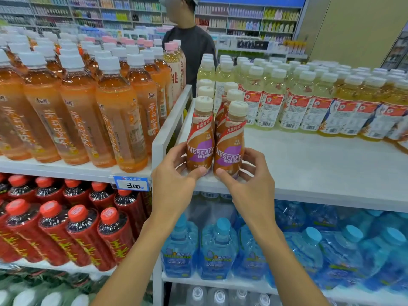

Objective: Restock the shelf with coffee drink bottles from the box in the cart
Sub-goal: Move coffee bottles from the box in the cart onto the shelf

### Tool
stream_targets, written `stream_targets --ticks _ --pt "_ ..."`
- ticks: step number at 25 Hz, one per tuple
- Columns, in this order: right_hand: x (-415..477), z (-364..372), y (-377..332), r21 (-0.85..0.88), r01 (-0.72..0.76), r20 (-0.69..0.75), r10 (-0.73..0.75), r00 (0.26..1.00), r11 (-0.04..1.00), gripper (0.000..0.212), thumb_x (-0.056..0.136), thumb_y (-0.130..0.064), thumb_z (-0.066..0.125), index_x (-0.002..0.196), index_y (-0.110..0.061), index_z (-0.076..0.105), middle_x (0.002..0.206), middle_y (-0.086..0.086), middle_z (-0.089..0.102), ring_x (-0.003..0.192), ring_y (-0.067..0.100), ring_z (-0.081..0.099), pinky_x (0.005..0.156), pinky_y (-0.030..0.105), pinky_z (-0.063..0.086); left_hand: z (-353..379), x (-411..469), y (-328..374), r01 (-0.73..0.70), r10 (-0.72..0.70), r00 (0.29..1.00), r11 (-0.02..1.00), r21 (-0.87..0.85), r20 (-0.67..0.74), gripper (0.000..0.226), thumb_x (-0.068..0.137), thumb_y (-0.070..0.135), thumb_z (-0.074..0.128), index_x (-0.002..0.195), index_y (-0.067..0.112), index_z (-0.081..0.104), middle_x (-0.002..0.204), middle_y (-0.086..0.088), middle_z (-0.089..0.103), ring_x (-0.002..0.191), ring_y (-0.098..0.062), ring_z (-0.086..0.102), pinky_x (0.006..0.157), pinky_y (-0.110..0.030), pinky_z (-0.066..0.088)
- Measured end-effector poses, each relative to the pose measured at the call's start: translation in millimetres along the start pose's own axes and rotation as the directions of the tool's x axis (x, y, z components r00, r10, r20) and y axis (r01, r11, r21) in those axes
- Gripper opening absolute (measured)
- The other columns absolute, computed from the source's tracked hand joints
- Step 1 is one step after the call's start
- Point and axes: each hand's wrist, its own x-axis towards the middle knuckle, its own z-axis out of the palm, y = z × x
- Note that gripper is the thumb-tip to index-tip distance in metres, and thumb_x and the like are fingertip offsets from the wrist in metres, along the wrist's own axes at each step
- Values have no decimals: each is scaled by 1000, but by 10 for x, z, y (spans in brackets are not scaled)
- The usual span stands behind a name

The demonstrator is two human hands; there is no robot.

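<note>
Coffee bottles [199, 138] upright on shelf [309, 164]

1. Your view is bright and even, with faint, soft shadows.
2. Orange tea bottles [66, 111] at your left smear with motion blur, while the Nescafé bottles [199, 138] read sharp.
3. Wide-angle distortion bows the white shelf [320, 193], and the far aisle racks [242, 16] look soft.

Brown, cream-capped coffee bottles [199, 138], upright in two rows on white shelf [309, 164]
</note>
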Motion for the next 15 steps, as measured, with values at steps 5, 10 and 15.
stream_targets --ticks 5,10,15 --pt "62 27 10 -10 -7 0 7 1000 1000 56 77 -23 88 121 -35 55 114 -18 67 100 -2 67 88 24 58 -22 79 10 11 -11 999 1000 7 40 63 76 11 86 128 31 58 110 28 64 102 16 61 83 -5 48" --pt "60 28 25 -12 -5 4 5 1000 1000 60 79 -24 87 130 -29 55 121 -15 66 105 -2 66 92 24 57 -39 73 11 -6 5 998 1000 12 63 64 78 12 85 132 30 57 109 33 60 102 20 59 85 -3 45" --pt "42 52 50 -25 10 -16 -10 1000 1000 64 81 -27 85 136 -27 53 127 -11 63 110 1 65 93 25 57 -36 84 18 -22 21 998 1000 20 61 65 78 14 86 136 24 58 106 35 60 99 22 59 83 -2 46"
